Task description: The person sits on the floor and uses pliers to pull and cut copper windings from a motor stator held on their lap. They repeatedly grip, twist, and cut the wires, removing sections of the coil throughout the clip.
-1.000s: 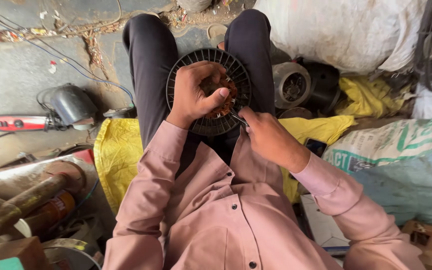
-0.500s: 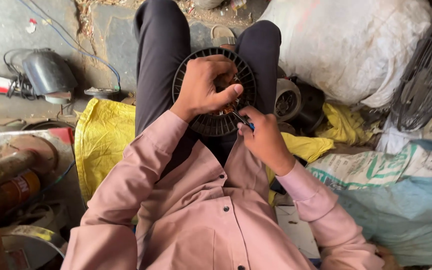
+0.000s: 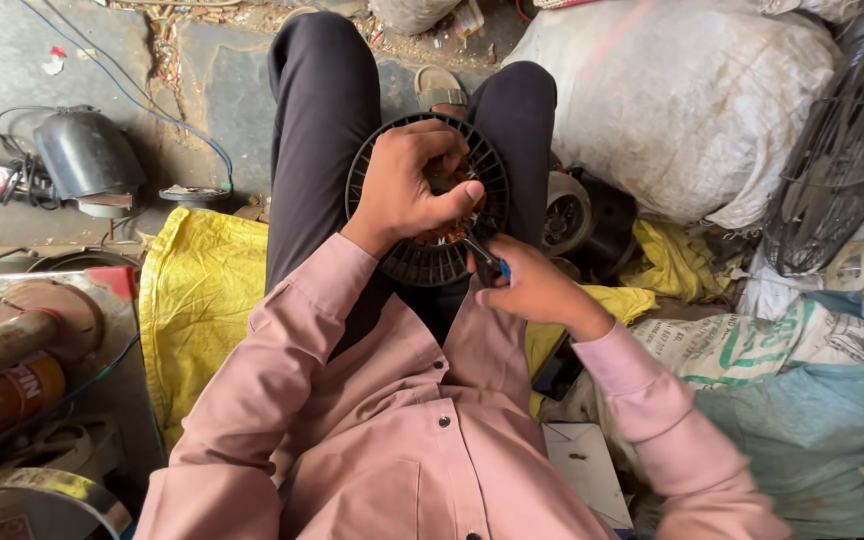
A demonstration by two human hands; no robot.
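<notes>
A round black slotted motor housing (image 3: 404,258) with copper windings at its centre rests on my lap between my dark-trousered legs. My left hand (image 3: 407,190) grips the copper winding core from above, fingers curled into the middle of the housing. My right hand (image 3: 532,285) sits at the housing's lower right edge, closed around a tool with a blue handle (image 3: 492,262) whose metal tip points into the windings. My pink shirt sleeves fill the lower part of the view.
A yellow sack (image 3: 197,310) lies under me. A large white sack (image 3: 682,110) and black motor parts (image 3: 582,215) are at right, with a fan grille (image 3: 842,150) beyond. A black shade with cable (image 3: 87,160) and rusty metal pieces (image 3: 12,340) lie at left.
My view has shifted slightly, so the surroundings slid in the frame. Both hands stay on the housing, the right hand working the tool at the windings.
</notes>
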